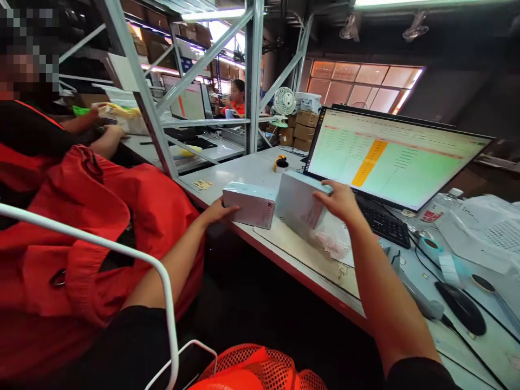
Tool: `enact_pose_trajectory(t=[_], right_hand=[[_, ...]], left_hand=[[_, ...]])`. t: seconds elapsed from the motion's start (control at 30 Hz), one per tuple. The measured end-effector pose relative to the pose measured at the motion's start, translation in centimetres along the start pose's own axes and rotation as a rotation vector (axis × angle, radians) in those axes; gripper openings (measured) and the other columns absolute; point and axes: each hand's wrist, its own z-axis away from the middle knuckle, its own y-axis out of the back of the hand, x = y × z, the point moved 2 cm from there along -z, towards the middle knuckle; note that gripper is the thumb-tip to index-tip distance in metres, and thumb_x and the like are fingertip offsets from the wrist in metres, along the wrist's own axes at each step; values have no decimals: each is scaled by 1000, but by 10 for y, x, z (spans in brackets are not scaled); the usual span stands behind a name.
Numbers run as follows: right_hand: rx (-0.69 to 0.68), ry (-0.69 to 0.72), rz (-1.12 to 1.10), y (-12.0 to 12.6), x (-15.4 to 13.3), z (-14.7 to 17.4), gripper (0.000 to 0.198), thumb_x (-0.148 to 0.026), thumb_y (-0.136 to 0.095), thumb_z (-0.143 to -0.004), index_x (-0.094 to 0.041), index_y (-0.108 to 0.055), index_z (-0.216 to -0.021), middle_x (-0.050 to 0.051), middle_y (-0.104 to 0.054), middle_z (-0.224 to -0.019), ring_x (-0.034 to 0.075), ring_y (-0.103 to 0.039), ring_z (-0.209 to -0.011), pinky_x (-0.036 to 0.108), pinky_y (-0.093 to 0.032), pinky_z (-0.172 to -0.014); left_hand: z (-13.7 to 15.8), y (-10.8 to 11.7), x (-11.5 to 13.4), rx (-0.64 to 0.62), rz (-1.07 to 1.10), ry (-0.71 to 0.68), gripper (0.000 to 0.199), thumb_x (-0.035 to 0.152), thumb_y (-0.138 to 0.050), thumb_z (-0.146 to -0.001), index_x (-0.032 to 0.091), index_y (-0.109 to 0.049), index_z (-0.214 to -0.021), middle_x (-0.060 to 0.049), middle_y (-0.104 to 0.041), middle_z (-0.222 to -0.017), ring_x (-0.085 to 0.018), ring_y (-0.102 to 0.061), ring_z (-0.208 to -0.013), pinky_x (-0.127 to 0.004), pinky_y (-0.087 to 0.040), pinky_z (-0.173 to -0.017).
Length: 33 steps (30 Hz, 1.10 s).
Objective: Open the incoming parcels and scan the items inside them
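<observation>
Two pale boxes are on the white desk (227,168), close to its front edge. My left hand (219,212) grips the left end of the lower, flatter box (249,207), thumb on its front face. To the right stands a taller pale box (298,203), tilted, its top right corner held by my right hand (338,199). Below that hand lies a crumpled clear plastic bag (335,241). Part of the taller box's right side is covered by my fingers. The boxes sit side by side with their near edges almost touching.
A monitor (394,154) and black keyboard (384,222) stand behind my right arm. A handheld scanner (420,295), black mouse (461,307) and label roll (449,266) lie at right. A metal rack post (254,81) rises behind. Another person's hands (108,135) work at left, beside a red jacket (134,200).
</observation>
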Motion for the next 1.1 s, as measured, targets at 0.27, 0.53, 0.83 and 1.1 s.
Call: enact_pose_trajectory(t=[0.27, 0.53, 0.83, 1.1], right_hand=[[265, 182, -305, 92, -3, 9, 58, -59, -75, -88, -20, -76, -131, 8, -77, -103, 24, -66, -88, 41, -58, -84], [26, 266, -385, 66, -10, 19, 65, -64, -80, -86, -23, -75, -136, 9, -74, -129, 26, -66, -102, 45, -58, -93], [146, 160, -349, 80, 12, 49, 79, -78, -67, -91, -24, -65, -149, 14, -68, -144, 27, -69, -107, 44, -62, -91], [170, -328, -46, 61, 150, 178, 72, -64, -62, -90, -15, -67, -143, 19, -72, -136, 32, -74, -104, 48, -62, -88]], left_hand=[[14, -93, 27, -239, -57, -193, 120, 78, -93, -56, 15, -55, -150, -22, -63, -149, -46, -57, -143, -60, -43, -124], [11, -133, 64, -113, 505, -470, 107, 93, -74, -71, 17, -49, -142, -23, -59, -151, -38, -56, -145, -44, -51, -117], [1, -149, 59, 42, 536, -325, 96, 83, -87, -66, 18, -55, -130, -16, -71, -130, -33, -68, -126, -41, -57, -106], [8, -150, 61, -37, 443, -258, 119, 93, -77, -64, 20, -48, -152, -19, -61, -153, -37, -59, -142, -44, -51, -118]])
